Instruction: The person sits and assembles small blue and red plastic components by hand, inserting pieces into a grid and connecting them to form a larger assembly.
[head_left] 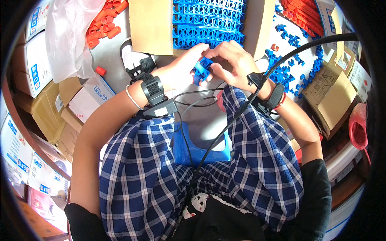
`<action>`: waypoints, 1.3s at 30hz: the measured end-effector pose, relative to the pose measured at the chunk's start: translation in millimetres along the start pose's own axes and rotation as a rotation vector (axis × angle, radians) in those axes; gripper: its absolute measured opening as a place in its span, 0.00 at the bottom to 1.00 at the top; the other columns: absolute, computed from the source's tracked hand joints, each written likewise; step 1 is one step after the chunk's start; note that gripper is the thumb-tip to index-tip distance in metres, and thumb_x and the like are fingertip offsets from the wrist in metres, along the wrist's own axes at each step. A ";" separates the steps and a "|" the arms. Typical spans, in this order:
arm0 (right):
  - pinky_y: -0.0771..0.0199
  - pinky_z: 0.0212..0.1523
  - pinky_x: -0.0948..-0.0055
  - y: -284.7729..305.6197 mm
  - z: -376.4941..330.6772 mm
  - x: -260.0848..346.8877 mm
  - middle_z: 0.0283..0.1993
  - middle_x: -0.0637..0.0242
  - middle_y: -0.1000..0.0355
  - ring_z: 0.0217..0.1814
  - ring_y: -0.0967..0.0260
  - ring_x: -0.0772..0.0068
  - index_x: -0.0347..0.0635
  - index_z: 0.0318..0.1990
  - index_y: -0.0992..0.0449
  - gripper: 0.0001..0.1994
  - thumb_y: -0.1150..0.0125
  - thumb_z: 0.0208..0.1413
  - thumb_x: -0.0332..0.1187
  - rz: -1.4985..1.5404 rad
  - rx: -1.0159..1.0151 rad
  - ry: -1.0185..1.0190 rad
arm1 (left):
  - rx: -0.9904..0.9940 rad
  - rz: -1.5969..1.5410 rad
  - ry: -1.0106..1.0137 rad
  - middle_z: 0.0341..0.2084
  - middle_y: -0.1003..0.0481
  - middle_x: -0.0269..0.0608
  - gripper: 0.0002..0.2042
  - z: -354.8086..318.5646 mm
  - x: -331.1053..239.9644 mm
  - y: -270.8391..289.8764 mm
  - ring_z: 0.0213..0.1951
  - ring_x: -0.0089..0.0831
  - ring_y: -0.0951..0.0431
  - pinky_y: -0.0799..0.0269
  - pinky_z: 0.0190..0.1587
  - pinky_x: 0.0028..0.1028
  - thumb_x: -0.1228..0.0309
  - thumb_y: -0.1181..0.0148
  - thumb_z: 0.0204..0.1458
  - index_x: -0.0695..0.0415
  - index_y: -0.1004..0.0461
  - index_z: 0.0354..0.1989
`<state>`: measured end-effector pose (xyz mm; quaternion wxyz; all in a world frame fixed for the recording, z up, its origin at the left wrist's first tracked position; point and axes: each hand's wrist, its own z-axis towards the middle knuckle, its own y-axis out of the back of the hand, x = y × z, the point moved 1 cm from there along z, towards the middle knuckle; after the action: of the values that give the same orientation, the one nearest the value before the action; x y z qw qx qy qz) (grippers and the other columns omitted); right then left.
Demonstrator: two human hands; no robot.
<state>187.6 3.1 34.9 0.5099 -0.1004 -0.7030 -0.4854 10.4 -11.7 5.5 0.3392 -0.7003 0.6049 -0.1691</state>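
My left hand [183, 66] and my right hand [233, 62] meet over a small blue plastic piece [202, 69], and both are closed on it: the left fingers press it from the left side, the right fingers curl on it from above and from the right. The piece is between the two hands, just in front of my knees and close to the near edge of the cardboard box [152, 28].

On each wrist I see a black strap with a small device [155, 92], and a black cable [289, 54] goes from the right wrist up to the right edge of the view. A thin bracelet is on the left forearm.

Inside the box, rows of blue pieces [209, 20] lie packed side by side, just beyond my fingers. To the right of my right hand, many loose blue pieces [289, 68] are spread on the grey surface. Orange tubes [105, 22] lie at the top left, beside a clear plastic bag [68, 36]. One more orange cap [100, 71] stands alone near my left wrist. A blue stool [201, 150] shows between my legs in checked trousers. More cardboard boxes [331, 94] stand on the right.
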 end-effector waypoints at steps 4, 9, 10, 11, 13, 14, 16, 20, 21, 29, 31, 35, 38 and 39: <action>0.31 0.39 0.65 -3.3 -2.6 -1.1 0.33 0.61 0.29 0.37 0.33 0.57 0.41 0.37 0.24 0.11 0.36 0.48 0.35 -0.054 0.008 -0.053 | -0.034 0.019 0.059 0.23 0.28 0.36 0.17 1.9 0.9 0.2 0.20 0.26 0.28 0.37 0.17 0.24 0.56 0.65 0.65 0.54 0.32 0.39; 0.32 0.40 0.66 0.8 2.0 -3.0 0.33 0.62 0.29 0.37 0.34 0.57 0.41 0.35 0.23 0.12 0.34 0.44 0.36 -0.035 0.082 -0.107 | -0.058 -0.015 0.078 0.23 0.28 0.37 0.15 3.2 3.1 1.6 0.22 0.26 0.28 0.38 0.17 0.23 0.58 0.62 0.64 0.54 0.32 0.40; 0.32 0.40 0.66 1.6 1.8 -4.5 0.32 0.62 0.29 0.37 0.34 0.57 0.42 0.34 0.23 0.11 0.33 0.43 0.36 -0.010 0.082 -0.104 | -0.058 -0.013 0.078 0.23 0.28 0.37 0.15 3.4 2.6 1.6 0.22 0.26 0.28 0.38 0.17 0.23 0.58 0.62 0.64 0.54 0.32 0.40; 0.32 0.40 0.66 2.4 1.2 -5.8 0.32 0.62 0.29 0.37 0.34 0.57 0.42 0.34 0.23 0.11 0.33 0.43 0.36 -0.010 0.081 -0.105 | -0.020 0.019 0.064 0.23 0.28 0.36 0.16 3.6 2.0 1.4 0.22 0.26 0.27 0.37 0.19 0.24 0.56 0.63 0.63 0.54 0.32 0.38; 0.32 0.41 0.65 3.0 -0.6 -7.9 0.32 0.62 0.29 0.37 0.34 0.58 0.41 0.33 0.24 0.10 0.33 0.44 0.35 0.022 0.067 -0.102 | 0.015 0.050 0.051 0.23 0.28 0.35 0.18 4.0 2.4 2.7 0.22 0.26 0.27 0.36 0.21 0.25 0.53 0.63 0.63 0.54 0.31 0.37; 0.32 0.41 0.65 3.5 -1.2 -8.0 0.32 0.62 0.29 0.37 0.34 0.58 0.41 0.33 0.24 0.10 0.33 0.44 0.35 0.023 0.067 -0.102 | 0.020 0.072 0.052 0.23 0.28 0.36 0.19 4.4 2.5 3.6 0.22 0.26 0.27 0.35 0.21 0.24 0.53 0.63 0.63 0.54 0.31 0.38; 0.32 0.42 0.64 6.6 -2.3 -8.1 0.32 0.62 0.29 0.39 0.33 0.58 0.41 0.32 0.24 0.10 0.33 0.45 0.35 0.074 0.034 -0.145 | 0.028 0.094 0.053 0.24 0.28 0.36 0.19 3.5 1.8 2.5 0.23 0.26 0.27 0.35 0.21 0.24 0.53 0.63 0.63 0.55 0.31 0.39; 0.32 0.43 0.66 10.4 -7.5 -15.6 0.34 0.61 0.30 0.39 0.31 0.61 0.40 0.33 0.25 0.11 0.34 0.47 0.36 0.101 -0.019 -0.248 | 0.015 0.038 0.068 0.33 0.26 0.41 0.21 0.3 -3.1 -1.9 0.25 0.25 0.29 0.33 0.21 0.24 0.52 0.62 0.63 0.57 0.31 0.44; 0.32 0.43 0.66 9.9 -8.2 -15.4 0.34 0.61 0.30 0.39 0.31 0.61 0.40 0.33 0.25 0.11 0.34 0.47 0.36 0.102 -0.018 -0.248 | 0.012 -0.008 0.090 0.36 0.25 0.43 0.21 0.0 -3.9 -2.6 0.25 0.24 0.29 0.33 0.21 0.24 0.51 0.62 0.63 0.57 0.31 0.44; 0.29 0.31 0.78 1.1 -16.3 -17.1 0.28 0.66 0.30 0.28 0.29 0.78 0.37 0.39 0.29 0.12 0.37 0.53 0.35 0.283 -0.058 -0.426 | -0.038 0.038 0.064 0.34 0.25 0.41 0.22 -1.4 -1.1 -5.2 0.24 0.24 0.28 0.35 0.19 0.22 0.48 0.59 0.63 0.56 0.32 0.46; 0.29 0.29 0.78 -1.2 -18.9 -19.4 0.27 0.67 0.29 0.27 0.30 0.80 0.37 0.40 0.28 0.11 0.38 0.55 0.34 0.300 -0.078 -0.425 | -0.025 0.088 0.001 0.35 0.25 0.41 0.20 -1.9 -0.7 -7.7 0.25 0.23 0.29 0.35 0.21 0.22 0.49 0.58 0.63 0.55 0.33 0.46; 0.28 0.29 0.78 1.2 -20.1 -17.5 0.26 0.68 0.27 0.26 0.29 0.81 0.37 0.43 0.28 0.10 0.42 0.57 0.32 0.299 -0.096 -0.459 | -0.032 0.120 -0.031 0.37 0.24 0.41 0.19 -1.7 0.9 -11.7 0.25 0.22 0.29 0.36 0.21 0.21 0.50 0.57 0.63 0.52 0.34 0.47; 0.27 0.29 0.78 2.6 -23.8 -18.3 0.26 0.67 0.26 0.27 0.28 0.81 0.36 0.45 0.28 0.13 0.39 0.56 0.34 0.335 -0.062 -0.507 | -0.035 0.160 -0.062 0.36 0.25 0.39 0.16 -0.4 0.9 -13.6 0.26 0.21 0.29 0.37 0.21 0.21 0.51 0.57 0.63 0.50 0.35 0.45; 0.27 0.29 0.78 3.2 -22.9 -16.4 0.26 0.67 0.26 0.27 0.28 0.81 0.36 0.45 0.28 0.13 0.39 0.56 0.34 0.337 -0.061 -0.506 | -0.026 0.145 -0.063 0.35 0.25 0.39 0.15 1.2 1.5 -10.9 0.26 0.21 0.29 0.38 0.21 0.21 0.52 0.56 0.63 0.50 0.35 0.43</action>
<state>211.4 -7.5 23.6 0.3887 -0.3486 -0.7662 -0.3746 19.5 -12.3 11.8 0.3604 -0.6640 0.6451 -0.1141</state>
